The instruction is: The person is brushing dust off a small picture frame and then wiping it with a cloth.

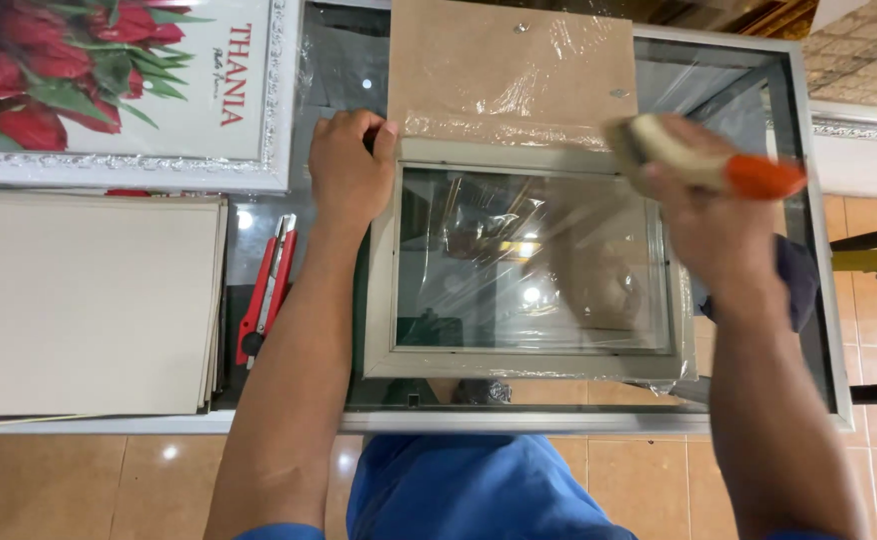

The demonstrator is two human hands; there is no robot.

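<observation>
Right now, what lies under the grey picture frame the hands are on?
The grey picture frame lies on a glass tabletop. Through both panes show orange floor tiles and dark shapes. A brown backing board lies beyond it.

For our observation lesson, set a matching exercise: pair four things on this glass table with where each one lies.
Things:
1. red utility knife
2. stack of pale boards
3. flower picture in a white frame
4. brown backing board

Places:
A. far left corner of the table
B. beyond the wrapped grey frame
C. between the boards and the left forearm
D. left side, near edge

Pairs: 1-C, 2-D, 3-A, 4-B
</observation>
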